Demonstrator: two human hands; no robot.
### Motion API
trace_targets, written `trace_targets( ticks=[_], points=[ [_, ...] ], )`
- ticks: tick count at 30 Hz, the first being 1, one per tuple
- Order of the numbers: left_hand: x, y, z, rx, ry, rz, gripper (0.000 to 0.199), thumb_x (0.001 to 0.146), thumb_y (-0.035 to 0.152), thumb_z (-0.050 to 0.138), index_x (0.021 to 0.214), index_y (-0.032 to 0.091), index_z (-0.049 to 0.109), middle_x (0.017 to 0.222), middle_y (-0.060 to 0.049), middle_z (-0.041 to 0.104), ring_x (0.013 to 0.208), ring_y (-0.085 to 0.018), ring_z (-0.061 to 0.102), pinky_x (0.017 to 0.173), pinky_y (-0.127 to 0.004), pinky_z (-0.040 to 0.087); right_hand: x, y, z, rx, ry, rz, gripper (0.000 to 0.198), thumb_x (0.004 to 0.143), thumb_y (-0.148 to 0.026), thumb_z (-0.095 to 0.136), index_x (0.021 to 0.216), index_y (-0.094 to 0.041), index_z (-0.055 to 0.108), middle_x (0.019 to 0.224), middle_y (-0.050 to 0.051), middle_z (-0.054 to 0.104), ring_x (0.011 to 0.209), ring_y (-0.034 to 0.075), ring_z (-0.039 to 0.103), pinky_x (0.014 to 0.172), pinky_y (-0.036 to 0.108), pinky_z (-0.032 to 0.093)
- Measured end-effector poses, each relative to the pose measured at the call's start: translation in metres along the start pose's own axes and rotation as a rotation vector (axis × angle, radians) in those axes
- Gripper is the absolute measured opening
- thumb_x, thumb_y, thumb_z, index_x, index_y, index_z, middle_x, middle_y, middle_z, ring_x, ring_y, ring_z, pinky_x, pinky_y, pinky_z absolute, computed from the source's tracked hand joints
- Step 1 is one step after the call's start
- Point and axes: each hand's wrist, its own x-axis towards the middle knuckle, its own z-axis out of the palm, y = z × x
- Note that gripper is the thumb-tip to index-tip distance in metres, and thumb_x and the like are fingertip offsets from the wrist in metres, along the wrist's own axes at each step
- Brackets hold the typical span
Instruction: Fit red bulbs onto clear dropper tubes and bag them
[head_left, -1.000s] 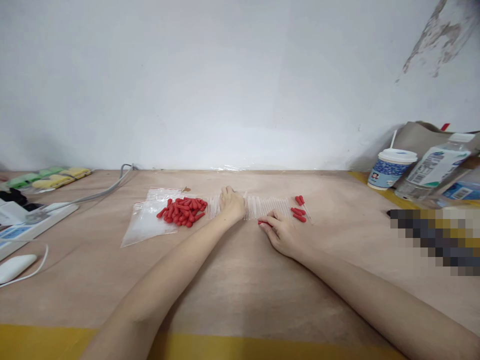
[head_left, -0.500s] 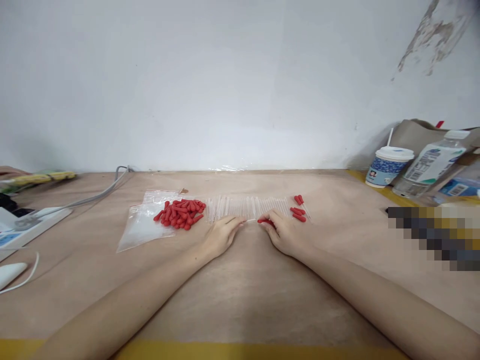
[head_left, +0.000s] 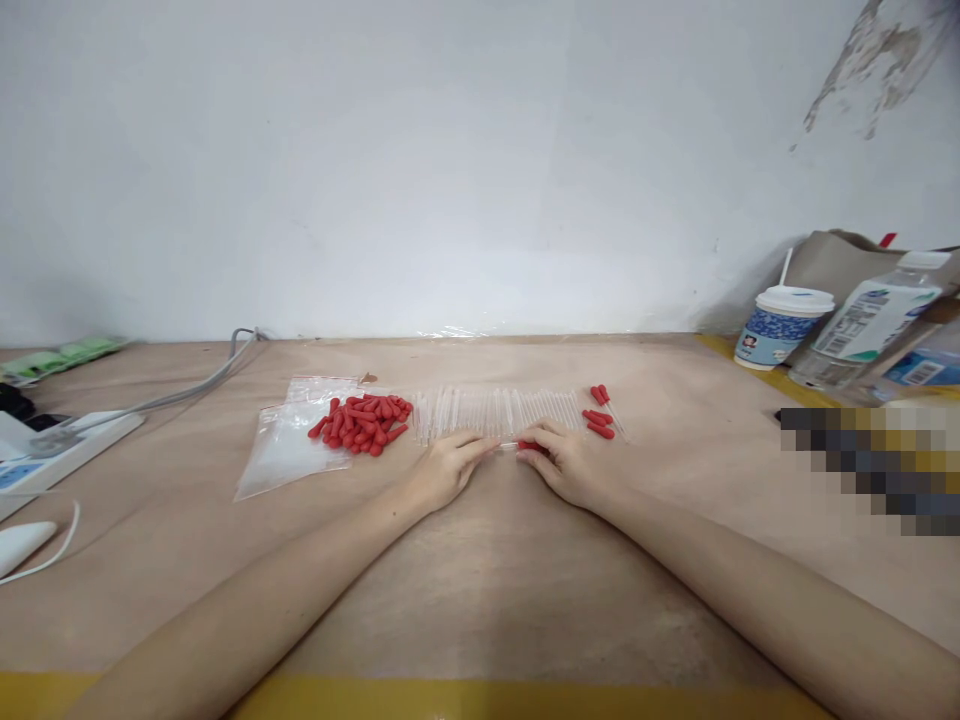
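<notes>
Between thumb and fingers, my left hand (head_left: pixel 454 465) pinches a thin clear glass dropper tube (head_left: pixel 508 446) lying crosswise. My right hand (head_left: pixel 559 462) is closed on a red rubber dropper bulb (head_left: pixel 531 447), mostly covered by the fingers, at the tube's right end. Tube and bulb meet near the right fingertips; how far one sits inside the other is hidden. Behind both hands lies a row of clear glass tubes (head_left: pixel 480 410). Left of them is a pile of red rubber bulbs (head_left: pixel 360 424), partly on clear plastic bags (head_left: pixel 289 450).
Several red-bulbed droppers (head_left: pixel 600 424) lie to the right of my right hand. Farther right stand a paper cup (head_left: pixel 780 330) with a straw and a plastic bottle (head_left: pixel 870 320). A power strip (head_left: pixel 90 450) with a grey cable lies at the left, before the wall.
The gap between my hands has narrowed: the left fingertips have moved slightly right along the tube, closer to the red bulb in my right hand. The camera view has shifted a little.
</notes>
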Motion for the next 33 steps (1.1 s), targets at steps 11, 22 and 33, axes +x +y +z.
trace_targets(
  ticks=[11,22,33],
  points=[
    [-0.003,-0.004,0.003,-0.021,0.019,0.111,0.033,0.088,0.012,0.04,0.116,0.019,0.056,0.098,-0.008,0.064,0.088,-0.014,0.062,0.075,-0.026,0.052,-0.003,0.001,0.0,-0.003,0.111,-0.144,0.016,0.085,-0.021,0.048,0.086,-0.018,0.064,0.08,0.004,0.064,0.068,0.012,0.059,0.061,0.023,0.048],
    [-0.001,0.001,0.001,0.127,-0.044,0.116,0.036,0.088,0.009,0.033,0.116,0.019,0.055,0.096,-0.007,0.064,0.084,-0.014,0.061,0.073,-0.027,0.052,-0.004,0.0,-0.002,-0.129,0.077,-0.171,0.017,0.086,-0.025,0.049,0.082,-0.02,0.065,0.077,0.003,0.064,0.063,0.012,0.057,0.057,0.023,0.045],
    [0.001,0.01,-0.005,0.366,-0.054,0.248,0.03,0.092,0.014,0.03,0.109,0.012,0.055,0.085,-0.009,0.062,0.077,-0.017,0.057,0.07,-0.031,0.051,-0.008,0.013,0.015,-0.225,-0.003,-0.208,0.028,0.09,-0.029,0.04,0.085,-0.017,0.065,0.071,0.006,0.057,0.065,0.015,0.054,0.06,0.027,0.043]
  ],
)
